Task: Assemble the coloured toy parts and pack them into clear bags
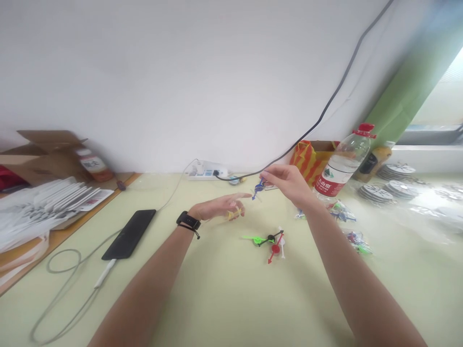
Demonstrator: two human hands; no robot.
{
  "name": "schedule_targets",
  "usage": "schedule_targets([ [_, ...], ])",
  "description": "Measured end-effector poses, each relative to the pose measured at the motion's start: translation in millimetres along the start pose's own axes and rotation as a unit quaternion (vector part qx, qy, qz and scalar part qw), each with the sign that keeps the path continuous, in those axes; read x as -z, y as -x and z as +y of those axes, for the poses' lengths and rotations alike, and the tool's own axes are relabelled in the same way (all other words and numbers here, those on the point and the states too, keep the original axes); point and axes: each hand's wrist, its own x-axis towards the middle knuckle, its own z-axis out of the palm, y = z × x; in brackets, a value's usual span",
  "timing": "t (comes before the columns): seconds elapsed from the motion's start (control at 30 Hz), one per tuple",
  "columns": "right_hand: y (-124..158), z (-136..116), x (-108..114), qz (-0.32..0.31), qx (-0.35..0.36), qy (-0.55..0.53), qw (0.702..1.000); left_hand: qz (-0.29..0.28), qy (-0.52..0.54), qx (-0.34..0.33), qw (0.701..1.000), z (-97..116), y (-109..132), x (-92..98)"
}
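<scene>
My right hand (pixel 285 180) pinches a blue arrow-shaped plastic piece (pixel 258 188) above the table, its point hanging down and to the left. My left hand (pixel 220 207), with a black watch on the wrist, is closed around a yellow piece (pixel 234 213), and its index finger reaches toward the tip of the blue one. Below both hands, a green arrow (pixel 258 240), a black arrow (pixel 271 238), a red arrow (pixel 275 249) and a white arrow (pixel 282 243) lie close together on the table.
A black phone (pixel 129 234) with a cable lies left. Behind the hands is a power strip (pixel 208 174). At right stand a water bottle (pixel 340 166), bagged pieces (pixel 358 242) and stacked discs (pixel 376 193). White packets (pixel 61 200) and a cardboard box (pixel 47 159) are far left.
</scene>
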Motion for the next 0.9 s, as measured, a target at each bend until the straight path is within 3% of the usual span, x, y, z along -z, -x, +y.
schedule_targets([
  [0.23, -3, 13, -16, 0.005, -0.012, 0.027, 1.0, 0.013, 0.004, -0.011, 1.0, 4, -3, -5.4],
  [0.43, 0, 12, -25, -0.003, -0.006, 0.125, 0.992, 0.021, 0.002, -0.011, 1.0, 2, -8, -7.1],
  [0.73, -2, 17, -26, -0.02, 0.052, 0.242, 0.969, 0.021, -0.01, -0.007, 1.0, 4, -10, -9.2],
  [0.9, -3, 17, -25, -0.068, 0.051, 0.244, 0.966, 0.021, -0.022, 0.004, 1.0, 7, -10, -10.8],
])
